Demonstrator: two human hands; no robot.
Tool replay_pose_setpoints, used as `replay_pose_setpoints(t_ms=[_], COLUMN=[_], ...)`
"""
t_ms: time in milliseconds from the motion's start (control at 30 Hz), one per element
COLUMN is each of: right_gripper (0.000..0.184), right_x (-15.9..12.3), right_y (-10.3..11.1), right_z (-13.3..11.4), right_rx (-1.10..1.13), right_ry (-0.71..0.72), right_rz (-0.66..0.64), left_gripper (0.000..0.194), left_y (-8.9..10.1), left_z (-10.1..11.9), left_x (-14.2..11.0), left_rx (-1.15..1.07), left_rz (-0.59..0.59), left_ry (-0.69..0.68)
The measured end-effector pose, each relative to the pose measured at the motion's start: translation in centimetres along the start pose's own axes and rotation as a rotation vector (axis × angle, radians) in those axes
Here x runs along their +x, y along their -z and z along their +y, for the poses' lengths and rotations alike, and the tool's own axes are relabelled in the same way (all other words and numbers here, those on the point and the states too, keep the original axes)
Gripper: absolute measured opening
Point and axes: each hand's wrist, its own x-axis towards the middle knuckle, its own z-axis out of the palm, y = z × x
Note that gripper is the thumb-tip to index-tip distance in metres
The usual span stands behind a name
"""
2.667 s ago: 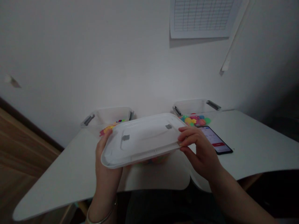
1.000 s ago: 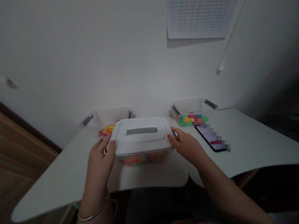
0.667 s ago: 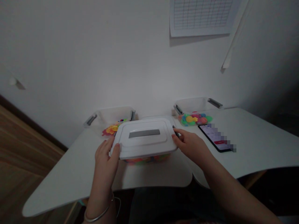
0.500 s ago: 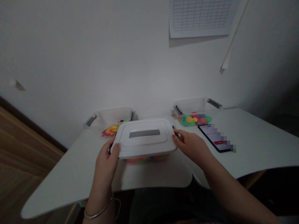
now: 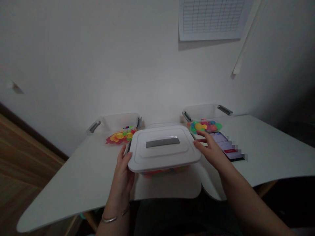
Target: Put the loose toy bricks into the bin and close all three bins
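In front of me on the table stands a clear plastic storage box (image 5: pixel 165 171) with colourful pieces inside. A white lid (image 5: pixel 157 154) with a grey handle (image 5: pixel 162 142) covers it. My left hand (image 5: pixel 122 168) grips the box's left side, its thumb at the lid's edge and its fingers by the dark latch (image 5: pixel 128 147). At the right side, my right hand (image 5: pixel 211 149) has its fingers apart, with a fingertip at the lid's edge near the right latch (image 5: pixel 193 135). The undersides of both hands are hidden.
Two unlidded clear boxes with colourful plastic pieces stand by the wall, one back left (image 5: pixel 118 122) and one back right (image 5: pixel 203 113). A phone (image 5: pixel 227 147) lies right of my right hand on the white table (image 5: pixel 268 154). A gridded paper (image 5: pixel 211 19) hangs above.
The lid, first held tilted with its underside showing, now lies on the box with its handle up. Lately the box has shifted to the right, and my right hand's fingers have spread.
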Motion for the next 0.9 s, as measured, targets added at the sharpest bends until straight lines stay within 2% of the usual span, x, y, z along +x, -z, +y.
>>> replay_pose_setpoints(t_ms=[67,133,300,433,567,767,900], right_gripper=[0.066,0.066,0.063,0.072,0.078,0.078,0.073], right_x=[-0.6,-1.4,-2.3,-1.7,-1.2,-1.3,-1.1], right_y=[-1.0,-2.1,-3.9,-3.7,-3.2,-3.1,-3.1], right_z=[0.5,0.3,-1.4,-2.5,-2.8,-2.6,-2.1], right_rx=[0.231,0.438,0.774,0.795,0.782,0.753,0.650], right_ry=[-0.189,-0.299,-0.278,-0.406,-0.473,-0.454,-0.349], right_rz=[-0.054,-0.127,-0.151,-0.079,0.004,-0.003,-0.037], left_gripper=[0.054,0.051,0.061,0.069,0.076,0.075,0.072], left_y=[-0.7,-1.2,-1.5,-1.5,-1.4,-1.3,-1.0], left_z=[0.5,1.0,2.0,2.5,2.8,3.0,2.8], left_x=[-0.4,-0.7,-0.6,-0.3,0.0,0.2,0.7], left_rx=[-0.094,-0.146,-0.140,-0.102,-0.060,0.027,0.186], left_rz=[-0.045,-0.050,-0.086,-0.051,0.004,0.014,-0.008], left_ry=[0.081,0.149,0.107,0.062,0.126,0.154,0.087])
